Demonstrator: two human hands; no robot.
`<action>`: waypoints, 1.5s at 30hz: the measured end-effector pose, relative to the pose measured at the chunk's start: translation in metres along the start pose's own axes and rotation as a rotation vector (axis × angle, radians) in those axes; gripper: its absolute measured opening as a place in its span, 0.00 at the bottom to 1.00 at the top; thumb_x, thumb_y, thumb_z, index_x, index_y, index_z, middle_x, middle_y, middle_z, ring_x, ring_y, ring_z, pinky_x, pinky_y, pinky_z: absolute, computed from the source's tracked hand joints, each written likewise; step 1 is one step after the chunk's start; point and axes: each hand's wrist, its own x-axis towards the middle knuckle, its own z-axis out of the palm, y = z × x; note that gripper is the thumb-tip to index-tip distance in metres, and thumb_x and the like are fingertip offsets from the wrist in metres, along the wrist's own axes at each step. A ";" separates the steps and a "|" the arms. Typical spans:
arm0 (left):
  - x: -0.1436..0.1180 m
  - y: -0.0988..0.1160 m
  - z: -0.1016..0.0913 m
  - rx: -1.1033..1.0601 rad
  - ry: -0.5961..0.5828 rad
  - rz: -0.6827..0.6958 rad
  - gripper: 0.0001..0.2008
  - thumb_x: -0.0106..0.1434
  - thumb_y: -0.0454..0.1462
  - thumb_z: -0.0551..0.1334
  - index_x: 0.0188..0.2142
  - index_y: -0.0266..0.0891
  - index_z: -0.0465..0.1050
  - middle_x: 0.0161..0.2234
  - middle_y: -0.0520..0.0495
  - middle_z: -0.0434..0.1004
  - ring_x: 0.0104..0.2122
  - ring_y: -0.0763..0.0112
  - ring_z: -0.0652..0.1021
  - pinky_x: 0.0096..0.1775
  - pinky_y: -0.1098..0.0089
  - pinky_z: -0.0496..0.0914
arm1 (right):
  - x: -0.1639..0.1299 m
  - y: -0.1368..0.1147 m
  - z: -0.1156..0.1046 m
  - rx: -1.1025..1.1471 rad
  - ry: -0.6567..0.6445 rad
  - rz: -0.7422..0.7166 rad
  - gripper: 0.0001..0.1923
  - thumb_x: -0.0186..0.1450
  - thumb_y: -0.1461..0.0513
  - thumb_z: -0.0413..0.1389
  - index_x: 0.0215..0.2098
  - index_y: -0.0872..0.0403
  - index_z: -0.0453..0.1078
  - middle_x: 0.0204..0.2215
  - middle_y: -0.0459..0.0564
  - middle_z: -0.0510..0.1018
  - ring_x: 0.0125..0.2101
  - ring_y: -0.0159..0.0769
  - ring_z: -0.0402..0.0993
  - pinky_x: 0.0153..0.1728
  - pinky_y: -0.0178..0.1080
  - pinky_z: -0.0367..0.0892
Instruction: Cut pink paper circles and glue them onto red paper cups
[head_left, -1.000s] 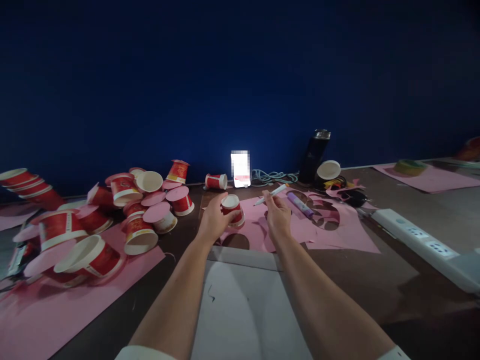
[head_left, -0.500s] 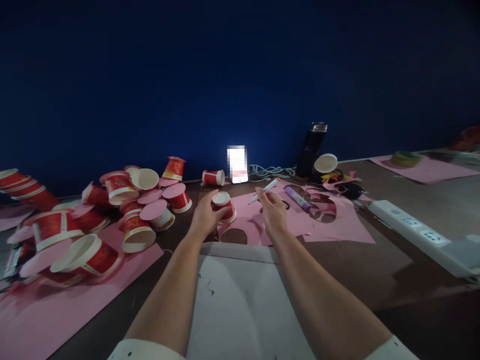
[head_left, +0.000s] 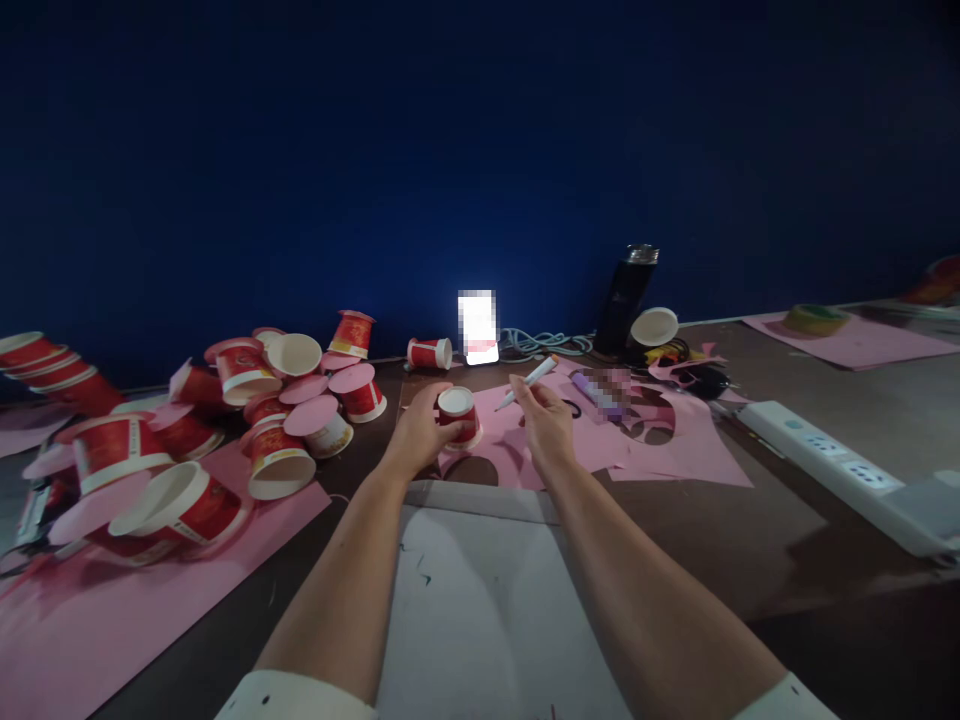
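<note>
Red paper cup (head_left: 458,415) gripped in left hand (head_left: 417,433) — print unreadable, right hand (head_left: 545,425) pinching white pen (head_left: 528,381)

The cup (head_left: 458,414) is red with a white base and a pale band of print. The pen (head_left: 528,381) is white. The paper (head_left: 675,450) is pink, with dark holes showing brown table (head_left: 757,530). The heaped cups (head_left: 225,420) are red, white inside. The wall (head_left: 480,150) is deep blue; the flask (head_left: 627,298) is black.
</note>
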 end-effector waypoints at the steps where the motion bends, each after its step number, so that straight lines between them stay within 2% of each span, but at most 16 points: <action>1: 0.000 0.001 -0.001 0.009 0.000 0.002 0.28 0.51 0.39 0.67 0.51 0.40 0.65 0.50 0.44 0.71 0.48 0.63 0.73 0.49 0.63 0.67 | 0.000 0.000 0.000 0.004 -0.002 0.004 0.27 0.53 0.42 0.56 0.34 0.56 0.76 0.24 0.47 0.73 0.21 0.27 0.58 0.22 0.32 0.56; 11: -0.001 0.006 -0.002 0.023 -0.003 0.013 0.27 0.50 0.38 0.67 0.50 0.39 0.65 0.49 0.44 0.72 0.47 0.64 0.73 0.48 0.64 0.67 | -0.006 -0.004 0.002 0.001 -0.030 0.004 0.24 0.53 0.45 0.58 0.33 0.56 0.77 0.24 0.46 0.73 0.22 0.28 0.62 0.23 0.33 0.56; 17: -0.002 0.009 -0.003 0.026 -0.014 0.009 0.28 0.49 0.38 0.68 0.50 0.40 0.65 0.49 0.45 0.71 0.47 0.64 0.73 0.47 0.64 0.67 | -0.005 -0.002 0.001 -0.009 -0.038 0.021 0.24 0.54 0.46 0.58 0.38 0.56 0.77 0.26 0.48 0.75 0.22 0.28 0.62 0.22 0.33 0.56; 30: -0.002 0.009 -0.005 0.089 -0.036 -0.007 0.28 0.48 0.39 0.69 0.49 0.43 0.66 0.48 0.46 0.72 0.46 0.62 0.73 0.47 0.63 0.67 | -0.003 0.003 0.000 -0.054 -0.087 0.010 0.27 0.54 0.44 0.57 0.40 0.56 0.76 0.29 0.49 0.77 0.27 0.32 0.67 0.24 0.32 0.60; 34: -0.002 0.010 -0.005 0.089 -0.034 -0.011 0.28 0.48 0.40 0.69 0.49 0.43 0.66 0.47 0.46 0.73 0.46 0.61 0.74 0.48 0.62 0.66 | -0.001 0.006 -0.002 -0.151 -0.079 -0.053 0.25 0.55 0.44 0.56 0.35 0.56 0.76 0.26 0.49 0.76 0.27 0.33 0.67 0.27 0.34 0.61; 38: -0.003 0.010 -0.006 0.099 -0.047 -0.022 0.28 0.49 0.39 0.68 0.50 0.43 0.67 0.49 0.46 0.72 0.48 0.60 0.73 0.49 0.61 0.66 | -0.003 0.001 -0.004 -0.272 -0.048 -0.101 0.22 0.54 0.44 0.57 0.26 0.56 0.73 0.20 0.45 0.72 0.23 0.31 0.62 0.25 0.34 0.57; 42: -0.002 0.007 -0.006 0.115 -0.055 0.057 0.31 0.51 0.41 0.68 0.55 0.44 0.64 0.53 0.45 0.69 0.53 0.60 0.70 0.54 0.62 0.62 | -0.006 -0.005 -0.004 -0.294 -0.142 -0.108 0.21 0.53 0.45 0.58 0.19 0.55 0.68 0.15 0.41 0.63 0.19 0.27 0.56 0.22 0.32 0.53; 45: -0.001 0.002 -0.005 0.129 -0.077 0.091 0.31 0.54 0.43 0.66 0.57 0.47 0.64 0.52 0.46 0.70 0.52 0.61 0.70 0.54 0.63 0.62 | -0.010 -0.007 -0.003 -0.258 -0.290 -0.114 0.20 0.53 0.46 0.59 0.20 0.54 0.68 0.15 0.41 0.65 0.19 0.27 0.57 0.22 0.32 0.53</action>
